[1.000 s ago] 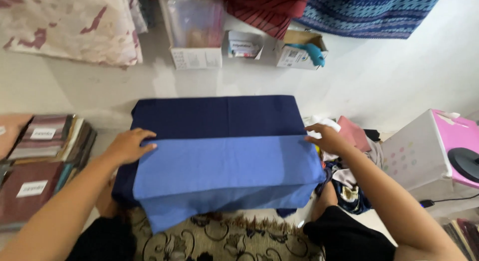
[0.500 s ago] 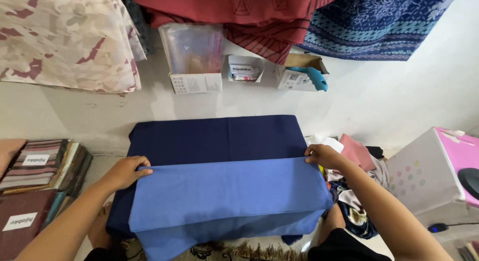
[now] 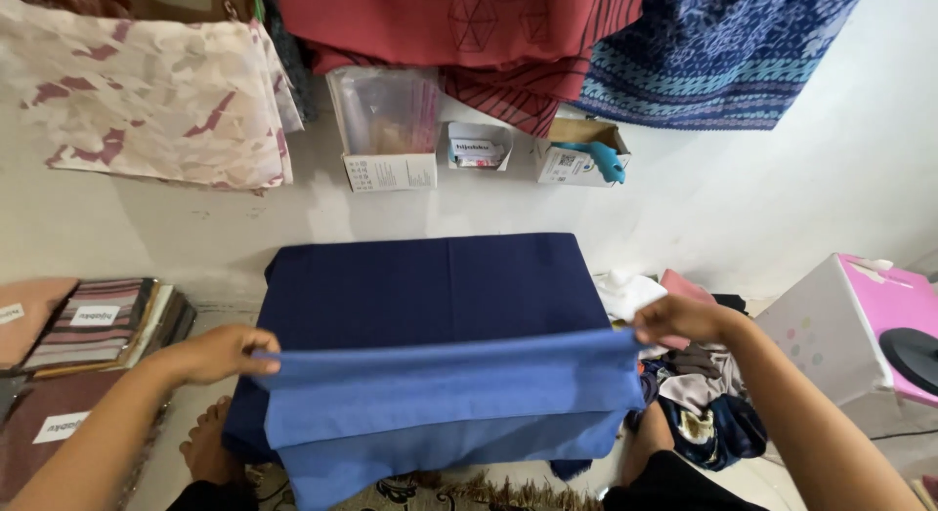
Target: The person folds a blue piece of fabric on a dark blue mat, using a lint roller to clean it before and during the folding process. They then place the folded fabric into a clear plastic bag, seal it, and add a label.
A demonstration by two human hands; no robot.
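Left hand: I see my left hand [image 3: 217, 353] pinching the left end of the light blue cloth [image 3: 440, 404], fingers curled over its upper edge.
Right hand: my right hand [image 3: 681, 319] is clenched on the cloth's right corner; the fingertips are tucked behind the fabric, so I cannot see them.
Light blue cloth: stretched between both hands, lifted just above the navy cloth [image 3: 430, 291]; its lower part is folded under and runs off the bottom edge.
Navy cloth: spread flat over something I cannot make out; whatever carries it is fully covered.
Left side: a stack of folded fabrics [image 3: 93, 325], cut off by the frame.
Right side: a heap of clothes [image 3: 699, 413], partly behind my forearm, and a pink-topped box [image 3: 860, 325], cropped.
Wall: hanging fabrics and small cartons [image 3: 391, 169].
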